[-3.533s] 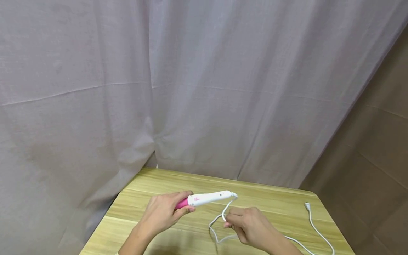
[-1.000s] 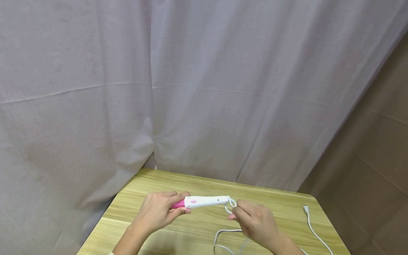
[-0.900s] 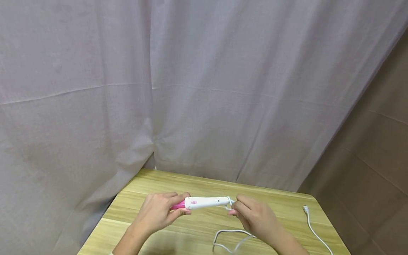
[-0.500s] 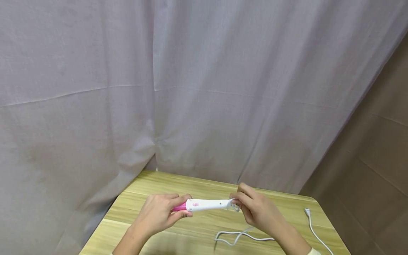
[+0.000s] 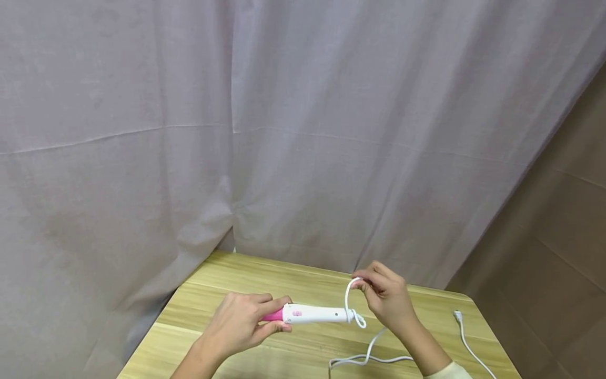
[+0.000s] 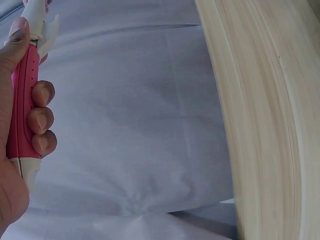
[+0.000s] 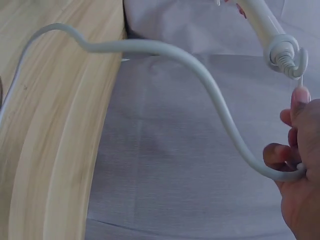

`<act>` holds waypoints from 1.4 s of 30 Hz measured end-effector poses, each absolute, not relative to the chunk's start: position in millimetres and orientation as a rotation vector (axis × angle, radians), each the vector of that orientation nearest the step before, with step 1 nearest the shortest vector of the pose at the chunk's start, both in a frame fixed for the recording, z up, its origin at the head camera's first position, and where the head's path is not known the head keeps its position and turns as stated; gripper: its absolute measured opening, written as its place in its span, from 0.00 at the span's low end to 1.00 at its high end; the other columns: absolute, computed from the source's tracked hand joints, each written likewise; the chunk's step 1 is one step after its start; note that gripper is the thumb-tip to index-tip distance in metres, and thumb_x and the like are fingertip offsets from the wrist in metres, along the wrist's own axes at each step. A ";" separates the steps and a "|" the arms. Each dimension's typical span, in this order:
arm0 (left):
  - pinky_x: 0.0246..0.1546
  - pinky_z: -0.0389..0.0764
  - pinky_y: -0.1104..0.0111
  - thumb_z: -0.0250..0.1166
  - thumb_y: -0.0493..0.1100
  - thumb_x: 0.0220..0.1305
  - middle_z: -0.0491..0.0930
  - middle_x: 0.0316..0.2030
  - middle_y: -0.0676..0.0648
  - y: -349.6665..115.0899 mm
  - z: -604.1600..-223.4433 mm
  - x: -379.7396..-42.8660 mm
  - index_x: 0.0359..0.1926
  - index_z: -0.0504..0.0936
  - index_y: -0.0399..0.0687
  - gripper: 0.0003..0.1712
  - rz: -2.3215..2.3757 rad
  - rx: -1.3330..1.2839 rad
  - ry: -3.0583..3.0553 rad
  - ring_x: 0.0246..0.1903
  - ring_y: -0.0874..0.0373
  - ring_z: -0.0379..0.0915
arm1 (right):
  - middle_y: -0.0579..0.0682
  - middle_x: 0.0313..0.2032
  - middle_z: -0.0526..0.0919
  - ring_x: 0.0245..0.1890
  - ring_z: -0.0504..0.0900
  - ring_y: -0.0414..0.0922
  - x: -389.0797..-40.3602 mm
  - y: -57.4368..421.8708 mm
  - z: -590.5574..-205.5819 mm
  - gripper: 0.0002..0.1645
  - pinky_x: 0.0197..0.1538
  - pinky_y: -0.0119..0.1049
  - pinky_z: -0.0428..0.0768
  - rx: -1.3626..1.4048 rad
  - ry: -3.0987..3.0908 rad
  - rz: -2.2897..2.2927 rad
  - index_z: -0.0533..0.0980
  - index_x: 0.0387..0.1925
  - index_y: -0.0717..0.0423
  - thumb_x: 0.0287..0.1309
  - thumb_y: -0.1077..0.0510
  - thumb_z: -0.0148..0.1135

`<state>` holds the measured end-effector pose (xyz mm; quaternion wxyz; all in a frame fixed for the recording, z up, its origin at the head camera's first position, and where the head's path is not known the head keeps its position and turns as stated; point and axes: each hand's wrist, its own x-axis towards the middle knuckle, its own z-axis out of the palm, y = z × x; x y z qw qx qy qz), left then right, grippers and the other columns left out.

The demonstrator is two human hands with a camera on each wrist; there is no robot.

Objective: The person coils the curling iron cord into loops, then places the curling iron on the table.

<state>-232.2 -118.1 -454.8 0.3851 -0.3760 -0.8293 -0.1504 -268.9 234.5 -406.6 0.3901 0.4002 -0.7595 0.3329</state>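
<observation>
A pink and white hair iron [image 5: 316,314] is held level above the table, its white handle pointing right. My left hand [image 5: 240,322] grips its pink section; the left wrist view shows the thumb and several fingers wrapped around that pink part [image 6: 22,110]. A white power cord [image 5: 347,295] leaves the handle's end and loops around it there, as the right wrist view shows on the handle [image 7: 265,25]. Above and right of that end, my right hand [image 5: 390,297] pinches the cord between thumb and fingers. More cord [image 7: 210,85] trails from this hand toward the table.
Loose cord [image 5: 350,360] lies in bends on the wooden table [image 5: 265,273] below the hands. The cord's plug [image 5: 457,316] rests near the table's right edge. Grey curtains [image 5: 303,184] hang close behind the far edge and along the left side.
My right hand has moved from below the handle's end to above it, drawing the cord around that end. The left hand keeps its grip, and the iron has turned more level.
</observation>
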 end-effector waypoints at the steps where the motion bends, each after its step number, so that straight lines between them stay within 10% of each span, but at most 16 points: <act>1: 0.21 0.51 0.82 0.72 0.75 0.63 0.75 0.24 0.68 -117.6 -454.5 -231.6 0.55 0.89 0.74 0.25 -0.380 -0.959 -2.108 0.21 0.78 0.51 | 0.43 0.28 0.78 0.23 0.68 0.32 -269.0 234.0 -406.4 0.14 0.27 0.19 0.67 0.995 -1.953 0.835 0.90 0.40 0.56 0.54 0.72 0.80; 26: 0.20 0.49 0.80 0.58 0.79 0.72 0.77 0.25 0.66 -113.9 -444.5 -228.5 0.57 0.89 0.74 0.28 -0.339 -0.903 -2.064 0.19 0.76 0.53 | 0.34 0.28 0.85 0.22 0.75 0.32 -261.5 240.0 -450.3 0.16 0.25 0.30 0.73 0.890 -2.182 0.232 0.86 0.30 0.43 0.41 0.59 0.88; 29: 0.20 0.49 0.80 0.60 0.78 0.71 0.77 0.25 0.66 -113.7 -442.4 -230.3 0.57 0.89 0.74 0.27 -0.340 -0.895 -2.068 0.19 0.75 0.53 | 0.36 0.28 0.88 0.22 0.80 0.32 -254.5 237.3 -457.9 0.09 0.25 0.29 0.77 0.969 -2.119 0.178 0.86 0.31 0.45 0.60 0.52 0.82; 32: 0.20 0.48 0.80 0.62 0.78 0.69 0.78 0.25 0.66 -113.6 -442.0 -231.9 0.56 0.89 0.74 0.27 -0.345 -0.882 -2.071 0.19 0.75 0.53 | 0.35 0.28 0.89 0.22 0.81 0.32 -247.3 235.3 -464.7 0.22 0.24 0.26 0.77 1.064 -2.050 0.143 0.87 0.30 0.45 0.80 0.41 0.62; 35: 0.20 0.47 0.80 0.65 0.78 0.67 0.78 0.25 0.67 -113.9 -443.5 -234.4 0.56 0.90 0.73 0.27 -0.343 -0.865 -2.080 0.19 0.75 0.53 | 0.34 0.27 0.86 0.21 0.77 0.31 -240.1 233.6 -466.5 0.34 0.21 0.24 0.74 1.120 -1.984 0.091 0.85 0.27 0.46 0.87 0.37 0.46; 42: 0.20 0.47 0.80 0.71 0.76 0.62 0.79 0.25 0.68 -118.0 -451.0 -242.9 0.55 0.91 0.73 0.27 -0.347 -0.847 -2.133 0.19 0.76 0.54 | 0.34 0.22 0.74 0.21 0.72 0.32 -222.1 230.2 -452.4 0.31 0.23 0.22 0.70 1.203 -1.891 -0.002 0.80 0.26 0.44 0.89 0.42 0.47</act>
